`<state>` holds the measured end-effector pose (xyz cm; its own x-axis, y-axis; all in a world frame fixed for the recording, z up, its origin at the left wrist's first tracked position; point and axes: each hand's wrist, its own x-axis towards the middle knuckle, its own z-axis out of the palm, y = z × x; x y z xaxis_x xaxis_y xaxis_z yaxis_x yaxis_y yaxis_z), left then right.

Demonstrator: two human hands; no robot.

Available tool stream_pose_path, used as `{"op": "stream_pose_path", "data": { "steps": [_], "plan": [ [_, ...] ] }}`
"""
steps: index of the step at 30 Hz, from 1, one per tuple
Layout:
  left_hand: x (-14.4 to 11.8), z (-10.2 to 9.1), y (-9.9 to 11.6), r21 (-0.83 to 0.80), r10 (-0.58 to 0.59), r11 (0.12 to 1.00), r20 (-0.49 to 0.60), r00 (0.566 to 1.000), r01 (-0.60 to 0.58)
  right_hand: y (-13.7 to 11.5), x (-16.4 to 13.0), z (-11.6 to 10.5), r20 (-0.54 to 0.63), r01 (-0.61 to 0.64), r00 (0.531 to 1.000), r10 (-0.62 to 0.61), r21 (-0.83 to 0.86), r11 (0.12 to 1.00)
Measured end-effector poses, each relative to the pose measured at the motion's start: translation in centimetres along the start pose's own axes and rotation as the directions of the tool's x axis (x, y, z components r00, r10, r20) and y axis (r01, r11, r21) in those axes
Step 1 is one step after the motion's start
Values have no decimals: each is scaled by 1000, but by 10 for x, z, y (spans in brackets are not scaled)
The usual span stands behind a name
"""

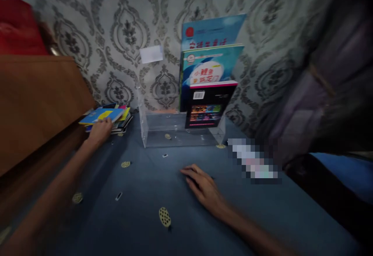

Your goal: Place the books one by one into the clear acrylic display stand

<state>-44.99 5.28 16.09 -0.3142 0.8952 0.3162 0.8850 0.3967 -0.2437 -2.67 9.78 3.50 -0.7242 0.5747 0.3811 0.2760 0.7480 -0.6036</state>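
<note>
My left hand [101, 130] reaches to a stack of books [125, 123] at the far left of the table. Its fingers are closed over the near edge of the top book, a blue one with yellow [115, 114]; the thumb is hard to make out. My right hand [204, 188] lies low over the tabletop, fingers stretched forward and holding nothing. Ahead of it stands a clear acrylic book rack [142, 131]. On the rack's right side lean a black book [208, 100], a teal book with Chinese lettering [186, 67] and a taller blue book [211, 30].
The dark blue tabletop [140, 217] has a pattern of pale ovals. A brown box-like piece [37, 104] borders the left, with something red [20, 26] above. A blurred-out item [253, 158] lies at right, near a draped curtain [294, 104]. Patterned wallpaper [125, 26] covers the wall.
</note>
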Motion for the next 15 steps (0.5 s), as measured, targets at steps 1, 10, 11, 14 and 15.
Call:
{"op": "stream_pose_path", "data": {
  "steps": [1, 10, 11, 14, 15],
  "plan": [
    [-8, 4, 0, 28, 2, 1000, -7, 1000, -1, 1, 0, 1, 1, -1, 1000, 1, 5, 1000],
    [-127, 43, 12, 101, 235, 971, -280, 931, -215, 0, 2, 0, 20, 0, 1000, 0, 22, 1000],
    [-144, 43, 14, 92, 260, 966, -303, 917, -243, 0, 3, 0, 22, -1, 1000, 1, 28, 1000],
    [-188, 37, 20, 10, 340, 935, -303, 890, -354, -2, 4, 0, 15, 6, 1000, -6, 46, 999],
    [-198, 33, 20, -45, 374, 915, -274, 886, -400, -3, 4, 0, 12, 9, 1000, -10, 48, 999]
  ]
}}
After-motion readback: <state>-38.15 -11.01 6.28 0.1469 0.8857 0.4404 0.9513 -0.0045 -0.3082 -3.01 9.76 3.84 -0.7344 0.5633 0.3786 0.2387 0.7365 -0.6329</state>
